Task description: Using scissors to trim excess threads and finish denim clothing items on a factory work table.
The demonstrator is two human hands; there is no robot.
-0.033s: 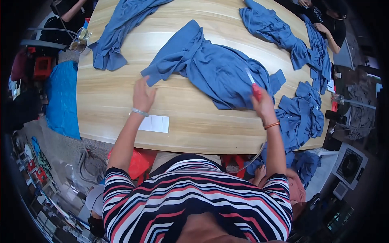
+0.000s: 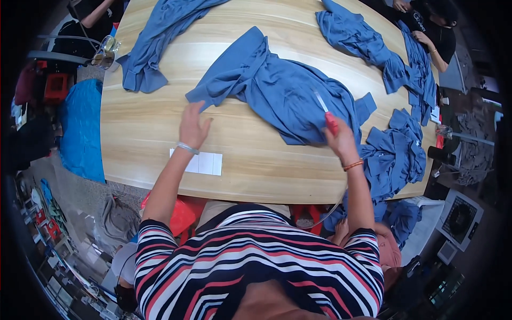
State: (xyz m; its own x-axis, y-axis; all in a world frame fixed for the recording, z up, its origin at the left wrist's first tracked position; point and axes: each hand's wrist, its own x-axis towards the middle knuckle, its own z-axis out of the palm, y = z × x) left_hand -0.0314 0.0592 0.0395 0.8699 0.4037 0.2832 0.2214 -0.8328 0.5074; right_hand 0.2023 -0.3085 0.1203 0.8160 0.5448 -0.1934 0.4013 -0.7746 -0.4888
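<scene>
A crumpled blue garment (image 2: 304,98) lies across the middle of the table, a wide flat end pointing to the far left. My right hand (image 2: 342,141) is closed round a red-handled tool (image 2: 332,122) with a slim pale blade-like tip. The tip points up and left, over the garment's near right part; whether it touches the cloth I cannot tell. My left hand (image 2: 193,127) is open, thumb and fingers apart, its fingertips at the garment's near left corner. Beneath my left wrist, a white paper (image 2: 209,163) lies on the table.
The wooden table (image 2: 138,128) carries more blue garments: one at the far left (image 2: 160,42), one at the far right (image 2: 357,40) and a pile (image 2: 397,152) at the near right. A co-worker's hand (image 2: 424,40) handles blue cloth there. A thin cord (image 2: 340,201) hangs by my right arm.
My right hand has moved a little to the left with the red-handled tool. My left hand has shifted slightly to the right. The garment lies almost as before.
</scene>
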